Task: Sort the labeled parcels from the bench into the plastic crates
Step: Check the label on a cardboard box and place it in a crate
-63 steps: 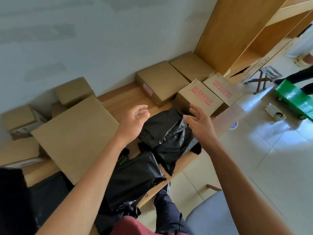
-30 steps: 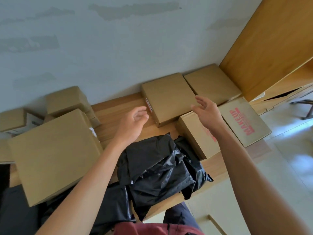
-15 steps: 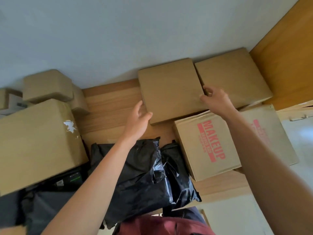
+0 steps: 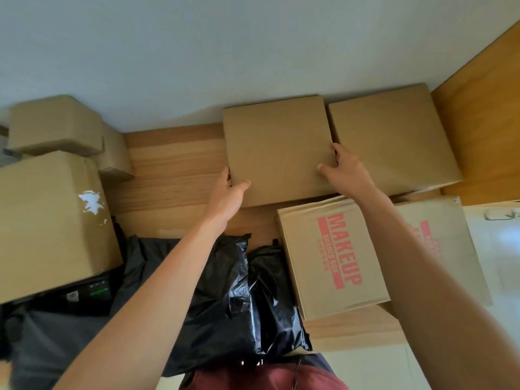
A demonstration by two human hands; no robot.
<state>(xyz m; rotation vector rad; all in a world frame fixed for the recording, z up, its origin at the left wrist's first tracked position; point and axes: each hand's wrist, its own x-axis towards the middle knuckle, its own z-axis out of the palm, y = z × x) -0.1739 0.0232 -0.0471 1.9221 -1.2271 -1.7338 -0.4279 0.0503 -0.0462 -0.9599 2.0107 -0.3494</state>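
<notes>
Cardboard box (image 4: 277, 147) at bench (image 4: 174, 167) back edge, against wall, gripped at both sides: left hand (image 4: 229, 194) clamped on left edge, right hand (image 4: 344, 170) on right edge. Risk judged: neighbouring box (image 4: 394, 142) touching, could be dragged during lift; smooth sides could slip.

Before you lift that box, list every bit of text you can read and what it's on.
"MAKEUP": red print on the near cardboard box.
Smaller red lines beside it: too blurred.
Red print on the next box: arm-covered, unreadable.
Label on the black item: too small.
Plain box being gripped: nothing visible.
</notes>
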